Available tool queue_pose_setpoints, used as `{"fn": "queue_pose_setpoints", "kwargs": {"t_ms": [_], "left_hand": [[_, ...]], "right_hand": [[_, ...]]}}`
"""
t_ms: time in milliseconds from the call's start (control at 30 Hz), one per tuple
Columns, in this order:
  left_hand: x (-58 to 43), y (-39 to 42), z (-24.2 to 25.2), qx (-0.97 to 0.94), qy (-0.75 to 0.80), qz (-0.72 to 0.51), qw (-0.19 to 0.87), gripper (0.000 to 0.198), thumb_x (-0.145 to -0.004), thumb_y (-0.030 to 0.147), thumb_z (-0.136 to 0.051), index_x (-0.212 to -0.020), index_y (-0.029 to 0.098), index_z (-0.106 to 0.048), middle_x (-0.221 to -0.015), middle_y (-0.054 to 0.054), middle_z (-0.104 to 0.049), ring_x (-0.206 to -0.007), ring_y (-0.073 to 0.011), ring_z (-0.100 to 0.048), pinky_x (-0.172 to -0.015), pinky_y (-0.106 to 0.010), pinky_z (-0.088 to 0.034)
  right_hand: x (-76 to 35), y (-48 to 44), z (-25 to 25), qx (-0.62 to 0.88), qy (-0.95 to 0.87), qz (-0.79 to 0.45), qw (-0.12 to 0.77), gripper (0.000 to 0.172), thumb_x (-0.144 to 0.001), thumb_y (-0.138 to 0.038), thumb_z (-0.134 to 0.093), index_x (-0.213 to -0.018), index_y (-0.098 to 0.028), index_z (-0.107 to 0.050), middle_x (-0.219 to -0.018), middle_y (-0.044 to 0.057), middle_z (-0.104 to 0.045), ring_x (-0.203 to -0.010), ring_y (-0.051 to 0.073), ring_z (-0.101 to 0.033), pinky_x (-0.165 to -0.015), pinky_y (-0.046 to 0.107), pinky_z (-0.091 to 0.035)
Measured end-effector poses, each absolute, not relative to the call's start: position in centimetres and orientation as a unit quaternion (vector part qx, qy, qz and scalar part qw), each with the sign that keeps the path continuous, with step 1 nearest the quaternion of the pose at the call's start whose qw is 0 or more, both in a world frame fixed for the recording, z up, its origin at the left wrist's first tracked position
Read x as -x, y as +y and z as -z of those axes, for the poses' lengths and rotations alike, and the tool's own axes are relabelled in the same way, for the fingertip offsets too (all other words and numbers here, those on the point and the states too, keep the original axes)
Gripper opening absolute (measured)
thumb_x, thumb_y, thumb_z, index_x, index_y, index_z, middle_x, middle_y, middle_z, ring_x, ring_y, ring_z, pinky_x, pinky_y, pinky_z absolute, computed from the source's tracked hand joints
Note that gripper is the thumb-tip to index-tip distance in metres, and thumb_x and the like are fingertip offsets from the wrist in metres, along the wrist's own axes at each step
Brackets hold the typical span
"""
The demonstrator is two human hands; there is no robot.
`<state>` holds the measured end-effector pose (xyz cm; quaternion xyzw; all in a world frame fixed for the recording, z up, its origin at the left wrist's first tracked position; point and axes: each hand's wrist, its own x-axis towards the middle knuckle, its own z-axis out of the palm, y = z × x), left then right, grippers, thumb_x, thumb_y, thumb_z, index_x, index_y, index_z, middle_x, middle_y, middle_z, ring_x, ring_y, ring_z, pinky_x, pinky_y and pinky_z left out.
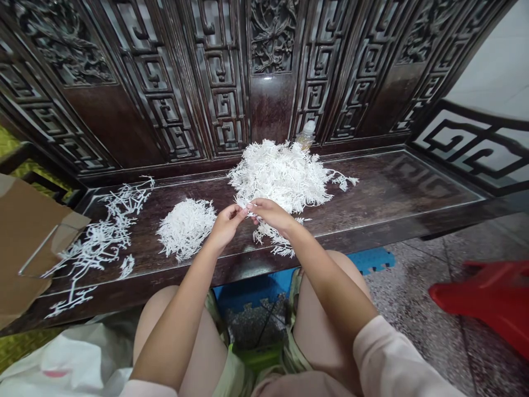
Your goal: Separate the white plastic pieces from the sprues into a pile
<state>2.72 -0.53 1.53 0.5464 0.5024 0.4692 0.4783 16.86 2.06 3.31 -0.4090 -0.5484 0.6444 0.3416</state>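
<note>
White sprigs (281, 176), four lots on the dark carved wooden bench (397, 182): a big heap at twelve o'clock, a tight heap (185, 229) at nine, a loose spread (103, 237) beyond it, a tuft (275, 240) at five. Left hand (225, 226), right hand (270, 216), two in all, pinched, fingertips meeting at the big heap's near edge; any strand held is too fine to tell. Light fingertips avoid snagging! One plastic bottle (306, 135) behind.

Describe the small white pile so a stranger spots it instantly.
On the dark carved wooden bench, look left of the person's bare left hand. There sits a small, dense, rounded heap of white branching strands, tighter than the big loose white heap beyond the hands and the sprawling strands further left.
</note>
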Motion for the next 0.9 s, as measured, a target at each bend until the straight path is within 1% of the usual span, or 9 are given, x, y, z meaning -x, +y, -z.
{"fn": "queue_pose_setpoints", "kwargs": {"t_ms": [133,233,300,433,567,667,767,900], "left_hand": [[-2.7,-0.6,-1.7,-0.530,0.505,-0.480,0.483,0.030,-0.068,0.046,-0.057,-0.068,0.017,-0.054,-0.062,0.002,-0.050,-0.062,-0.0112,-0.045,-0.063,-0.023,-0.033],[-2.7,-0.6,-1.7,-0.521,0.506,-0.485,0.486,0.030,-0.067,0.046,-0.057,-0.068,0.017,-0.054,-0.060,0.002,-0.049,-0.062,-0.0111,-0.044,-0.062,-0.023,-0.034],[-2.6,-0.5,-1.6,-0.531,0.498,-0.475,0.494,0.030,-0.068,0.046,-0.056,-0.071,0.016,-0.056,-0.062,0.002,-0.051,-0.063,-0.0116,-0.045,-0.063,-0.023,-0.034],[-2.7,-0.6,-1.6,-0.575,0.488,-0.432,0.495,0.032,-0.070,0.046,-0.053,-0.079,0.017,-0.060,-0.070,-0.001,-0.055,-0.068,-0.0139,-0.047,-0.067,-0.024,-0.035],[-2.9,-0.5,-1.5,-0.598,0.496,-0.424,0.465,0.030,-0.069,0.046,-0.054,-0.073,0.017,-0.059,-0.069,0.000,-0.056,-0.067,-0.0144,-0.047,-0.066,-0.024,-0.034],[-2.8,-0.5,-1.2,-0.600,0.495,-0.415,0.472,0.030,-0.071,0.048,-0.051,-0.069,0.018,-0.056,-0.066,0.001,-0.053,-0.067,-0.0143,-0.046,-0.066,-0.024,-0.034],[-2.6,-0.3,-0.7,-0.590,0.501,-0.403,0.488,0.032,-0.072,0.049,-0.048,-0.067,0.018,-0.055,-0.063,0.001,-0.051,-0.066,-0.0143,-0.045,-0.064,-0.024,-0.033],[-2.7,-0.2,-0.5,-0.604,0.481,-0.412,0.483,0.028,-0.072,0.043,-0.051,-0.061,0.017,-0.052,-0.060,0.002,-0.046,-0.061,-0.0125,-0.041,-0.061,-0.024,-0.031]], "right_hand": [[-17.6,2.3,-3.7,0.374,-0.560,-0.678,0.295,0.022,-0.066,-0.036,-0.059,-0.067,-0.015,-0.054,-0.057,-0.002,-0.052,-0.054,0.007,-0.048,-0.057,0.023,-0.039],[-18.0,2.4,-3.7,0.357,-0.596,-0.676,0.245,0.025,-0.068,-0.038,-0.058,-0.060,-0.014,-0.052,-0.054,-0.002,-0.052,-0.052,0.008,-0.049,-0.059,0.024,-0.038],[-18.1,2.4,-3.6,0.368,-0.613,-0.650,0.258,0.025,-0.068,-0.037,-0.057,-0.059,-0.015,-0.051,-0.052,-0.003,-0.050,-0.050,0.007,-0.047,-0.057,0.023,-0.035],[-17.8,2.4,-3.4,0.416,-0.627,-0.572,0.326,0.020,-0.070,-0.035,-0.053,-0.067,-0.016,-0.052,-0.051,-0.004,-0.048,-0.050,0.008,-0.044,-0.054,0.022,-0.033],[-17.5,2.4,-3.1,0.425,-0.659,-0.513,0.349,0.018,-0.070,-0.034,-0.051,-0.066,-0.017,-0.051,-0.051,-0.005,-0.045,-0.050,0.009,-0.042,-0.055,0.023,-0.034],[-17.5,2.5,-2.9,0.425,-0.678,-0.486,0.350,0.015,-0.069,-0.032,-0.050,-0.065,-0.018,-0.050,-0.052,-0.005,-0.046,-0.051,0.009,-0.043,-0.056,0.023,-0.034],[-17.5,2.5,-2.6,0.425,-0.693,-0.475,0.337,0.014,-0.069,-0.030,-0.049,-0.063,-0.018,-0.051,-0.052,-0.004,-0.047,-0.052,0.010,-0.045,-0.057,0.024,-0.034],[-17.1,2.6,-2.0,0.440,-0.685,-0.471,0.340,0.012,-0.068,-0.028,-0.048,-0.062,-0.018,-0.050,-0.053,-0.004,-0.048,-0.052,0.010,-0.045,-0.057,0.024,-0.034]]}}
